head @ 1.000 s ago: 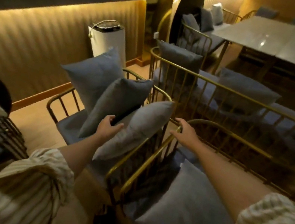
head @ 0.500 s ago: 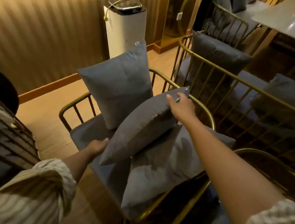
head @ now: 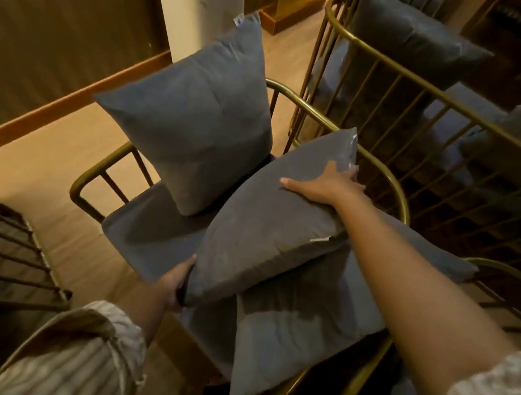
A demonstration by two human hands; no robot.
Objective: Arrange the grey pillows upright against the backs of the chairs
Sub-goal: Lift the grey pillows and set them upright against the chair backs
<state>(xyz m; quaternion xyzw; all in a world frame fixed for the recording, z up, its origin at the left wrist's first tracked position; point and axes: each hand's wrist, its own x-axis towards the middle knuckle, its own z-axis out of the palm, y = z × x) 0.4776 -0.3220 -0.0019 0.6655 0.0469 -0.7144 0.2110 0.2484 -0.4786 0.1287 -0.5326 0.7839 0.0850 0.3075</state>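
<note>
1. Grey fabric fills your grip: your left hand (head: 174, 286) is clamped on the near lower corner of the middle pillow (head: 268, 226), and your right hand (head: 322, 184) lies spread over its far upper end, fingers curled on the edge. It is tilted, lifted off the seat cushion (head: 144, 236).
2. It could slump flat again if you let go before it leans on the brass chair frame (head: 389, 188).
3. The flat pillow (head: 309, 324) under it hangs past the near rail and may slide off if nudged.
4. Swinging left could topple the leaning pillow (head: 196, 116).
5. Count: three pillows on this chair, at least three on the far bench (head: 443, 100); two hands.
</note>
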